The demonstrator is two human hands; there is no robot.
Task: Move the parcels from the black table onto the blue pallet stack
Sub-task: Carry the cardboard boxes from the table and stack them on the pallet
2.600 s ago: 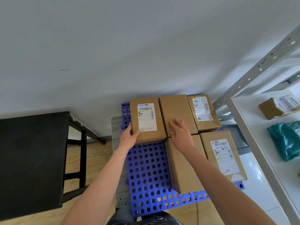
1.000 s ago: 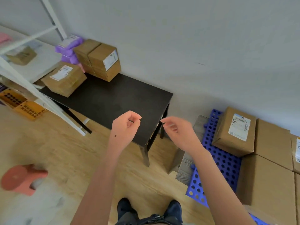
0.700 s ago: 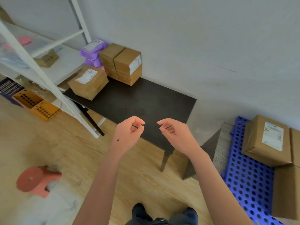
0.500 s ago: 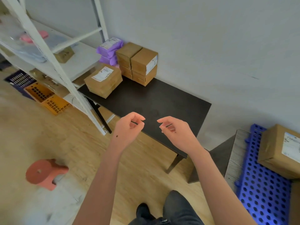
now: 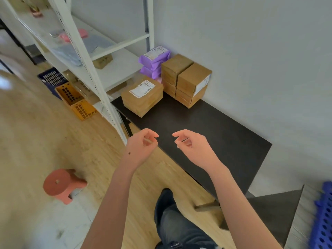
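**Hands empty above the table's near edge; parcels at the far end**

Left hand (image 5: 142, 146) and right hand (image 5: 192, 146) are held side by side, fingers loosely curled, nothing gripped. The parcels are found well beyond them on the black table (image 5: 206, 130). A labelled parcel (image 5: 142, 95) lies flat, label up, one corner turned toward the hands. Stacked cardboard boxes (image 5: 190, 81) stand just beside it by the wall. Purple mailer bags (image 5: 155, 59) are partly hidden behind those. The blue pallet stack (image 5: 323, 221) is cut off at the right edge.

A parcel storeroom: labelled cartons (image 5: 142, 97), metal shelving (image 5: 86, 56), plastic crates (image 5: 75, 100).
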